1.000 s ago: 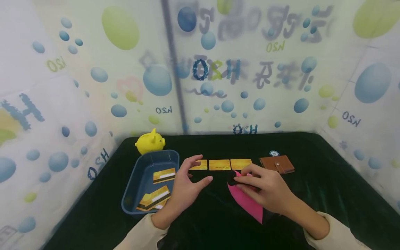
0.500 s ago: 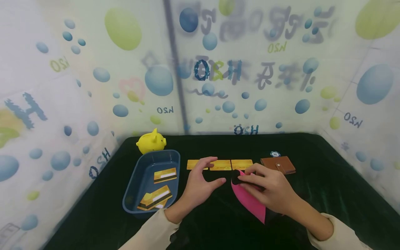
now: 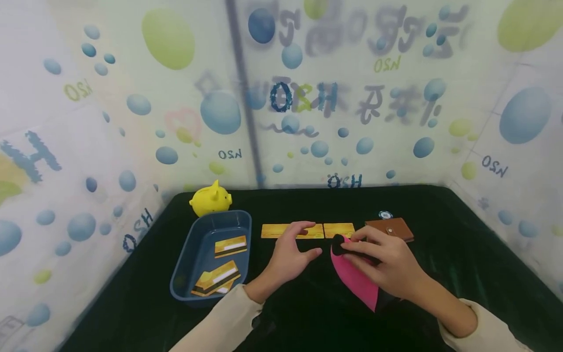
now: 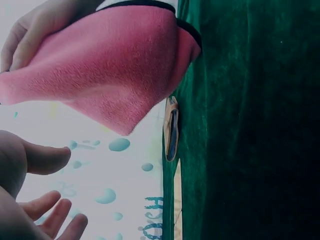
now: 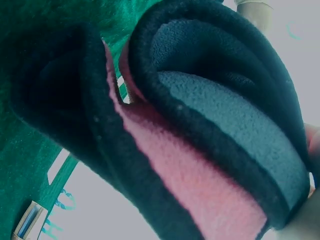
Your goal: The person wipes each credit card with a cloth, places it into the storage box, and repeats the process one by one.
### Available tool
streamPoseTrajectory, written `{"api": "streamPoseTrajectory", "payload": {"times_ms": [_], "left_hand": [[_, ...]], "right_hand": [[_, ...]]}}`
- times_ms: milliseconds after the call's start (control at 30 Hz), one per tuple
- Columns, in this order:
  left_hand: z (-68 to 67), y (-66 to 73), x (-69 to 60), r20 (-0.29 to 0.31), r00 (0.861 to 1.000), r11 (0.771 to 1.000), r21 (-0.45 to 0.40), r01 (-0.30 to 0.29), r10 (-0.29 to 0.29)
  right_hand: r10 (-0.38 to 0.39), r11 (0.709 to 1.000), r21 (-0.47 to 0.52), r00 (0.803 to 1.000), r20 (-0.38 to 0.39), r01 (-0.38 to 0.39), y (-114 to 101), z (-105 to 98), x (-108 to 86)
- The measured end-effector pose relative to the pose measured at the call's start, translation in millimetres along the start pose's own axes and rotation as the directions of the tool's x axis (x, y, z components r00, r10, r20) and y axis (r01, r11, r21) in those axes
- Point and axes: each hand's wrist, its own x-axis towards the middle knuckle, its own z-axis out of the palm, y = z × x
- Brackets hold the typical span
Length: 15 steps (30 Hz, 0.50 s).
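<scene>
Right fingers (image 3: pixel 368 248) pinch curled pink cloth (image 3: pixel 355 281), black-edged, perhaps fleece.

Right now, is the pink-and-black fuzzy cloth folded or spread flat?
Loosely folded: in the right wrist view, the cloth curls over itself in layers.

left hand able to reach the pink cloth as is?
Likely yes: the left hand holds nothing, and only a gap shows between it and the pink cloth in the right hand.
</scene>
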Motion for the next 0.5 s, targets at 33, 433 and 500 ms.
{"api": "streamPoseTrajectory", "payload": {"times_ms": [33, 433, 500], "left_hand": [[0.7, -0.6, 1.5, 0.008, 1.000, 1.000, 0.001, 0.004, -0.004], [16.6, -9.2, 21.5, 0.113, 0.983, 0.987, 0.096, 0.131, -0.141], [19.8, -10.6, 25.7, 0.108, 0.982, 0.982, 0.119, 0.145, -0.158]], "right_hand": [[-0.001, 1.000, 0.003, 1.000, -0.002, 0.001, 0.2, -0.4, 0.1], [0.023, 1.000, 0.015, 1.000, -0.015, -0.023, -1.4, -4.3, -2.1], [0.013, 1.000, 0.023, 1.000, -0.028, -0.012, -0.4, -4.8, -2.6]]}}
